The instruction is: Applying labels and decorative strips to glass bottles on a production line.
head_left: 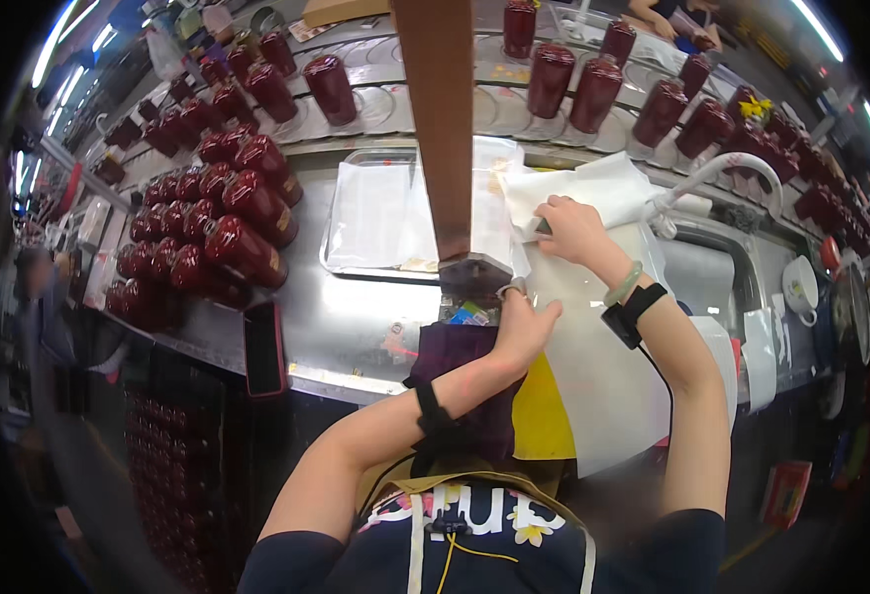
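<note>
My right hand is closed round a small dark greenish thing, whose kind I cannot make out. It rests at the near edge of a folded white cloth or paper. My left hand is lower, beside the foot of a brown upright post. Its thumb points right, and its fingers curl at a small greyish thing that is mostly hidden. Under and right of both hands lies a large translucent white sheet, partly over a yellow cloth.
Many dark red glass jars crowd the left of the metal bench. More red jars stand on the conveyor behind. A metal tray holds white sheets. A phone lies at the front edge. A curved white tap rises at right.
</note>
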### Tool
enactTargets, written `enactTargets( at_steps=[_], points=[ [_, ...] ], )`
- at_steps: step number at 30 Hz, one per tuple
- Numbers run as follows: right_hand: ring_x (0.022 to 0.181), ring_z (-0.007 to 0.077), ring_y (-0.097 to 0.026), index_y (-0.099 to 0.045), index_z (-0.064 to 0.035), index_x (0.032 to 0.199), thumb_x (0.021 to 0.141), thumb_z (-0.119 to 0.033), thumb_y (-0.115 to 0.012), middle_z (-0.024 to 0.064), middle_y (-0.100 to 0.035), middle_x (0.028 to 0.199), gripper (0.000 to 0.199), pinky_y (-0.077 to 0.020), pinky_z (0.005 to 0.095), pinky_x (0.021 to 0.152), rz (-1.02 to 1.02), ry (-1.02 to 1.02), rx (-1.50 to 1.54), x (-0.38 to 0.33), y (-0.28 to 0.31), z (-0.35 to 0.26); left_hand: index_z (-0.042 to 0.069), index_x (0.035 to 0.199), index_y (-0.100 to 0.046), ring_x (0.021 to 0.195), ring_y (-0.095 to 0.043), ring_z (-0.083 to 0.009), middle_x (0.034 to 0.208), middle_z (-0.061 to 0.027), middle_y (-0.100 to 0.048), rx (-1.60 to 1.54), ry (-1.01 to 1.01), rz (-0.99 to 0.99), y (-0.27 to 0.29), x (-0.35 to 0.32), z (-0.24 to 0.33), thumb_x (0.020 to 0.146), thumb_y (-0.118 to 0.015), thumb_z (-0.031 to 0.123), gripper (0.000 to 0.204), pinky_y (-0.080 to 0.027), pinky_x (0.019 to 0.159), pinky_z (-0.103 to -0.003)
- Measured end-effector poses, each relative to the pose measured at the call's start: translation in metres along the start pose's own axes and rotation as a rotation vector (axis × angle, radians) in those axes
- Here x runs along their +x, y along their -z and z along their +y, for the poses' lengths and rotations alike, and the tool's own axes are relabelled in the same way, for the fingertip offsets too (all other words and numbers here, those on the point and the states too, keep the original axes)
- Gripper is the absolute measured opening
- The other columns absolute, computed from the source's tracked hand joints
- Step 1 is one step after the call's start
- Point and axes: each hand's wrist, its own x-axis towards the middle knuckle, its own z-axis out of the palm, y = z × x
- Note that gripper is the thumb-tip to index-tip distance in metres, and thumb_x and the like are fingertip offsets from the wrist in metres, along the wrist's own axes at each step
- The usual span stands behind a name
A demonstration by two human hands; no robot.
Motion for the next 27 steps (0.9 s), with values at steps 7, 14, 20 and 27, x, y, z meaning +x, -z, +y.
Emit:
enactTargets(
  at_steps=[7, 14, 20, 27],
  points=[
    [0.079, 0.0312, -0.069, -0.068, -0.0025, 0.11, 0.083, -0.012, -0.071, 0.0152, -0.069, 0.089, 0.029, -0.0547, 0.0407, 0.071, 0.553, -0.153, 0.359, -0.026, -0.005, 0.012, -0.013, 0.126, -0.048, 0.093, -0.067, -0.0226, 0.116, -0.0211, -0.065, -0.189, 0.034, 0.214, -0.026, -0.007, 0.012, 0.086, -0.079, 0.024, 0.063, -0.055, 0.081, -0.034],
    [0.061, 0.0142, -0.058, -0.064, 0.0027, 0.109, 0.094, -0.01, -0.065, 0.0064, -0.062, 0.073, 0.02, -0.0487, 0.0319, 0.061, 0.493, -0.579, 0.838, -0.127, 0.02, -0.006, -0.012, 0.121, -0.046, 0.089, -0.066, -0.0288, 0.113, -0.0229, -0.059, 0.153, -0.144, 0.188, -0.026, -0.002, -0.008, 0.081, -0.073, 0.005, 0.051, -0.055, 0.08, -0.039],
    [0.064, 0.0124, -0.059, -0.064, 0.0021, 0.108, 0.101, -0.018, -0.067, 0.0034, -0.064, 0.081, 0.022, -0.0544, 0.0305, 0.063, 0.587, -0.888, 1.447, -0.172, -0.001, -0.028, -0.011, 0.119, -0.046, 0.092, -0.066, -0.0369, 0.105, -0.0227, -0.062, 0.387, -0.293, 0.287, -0.039, 0.012, -0.008, 0.076, -0.075, 0.002, 0.053, -0.054, 0.083, -0.042],
    [0.07, 0.0158, -0.063, -0.063, -0.0018, 0.111, 0.103, -0.019, -0.066, 0.0038, -0.063, 0.084, 0.019, -0.0574, 0.0335, 0.07, 0.842, -1.008, 1.766, -0.201, 0.004, -0.081, -0.007, 0.118, -0.047, 0.083, -0.072, -0.0353, 0.105, -0.0215, -0.067, 0.448, -0.351, 0.136, -0.021, 0.027, 0.011, 0.081, -0.069, -0.001, 0.043, -0.057, 0.078, -0.042]
  ],
)
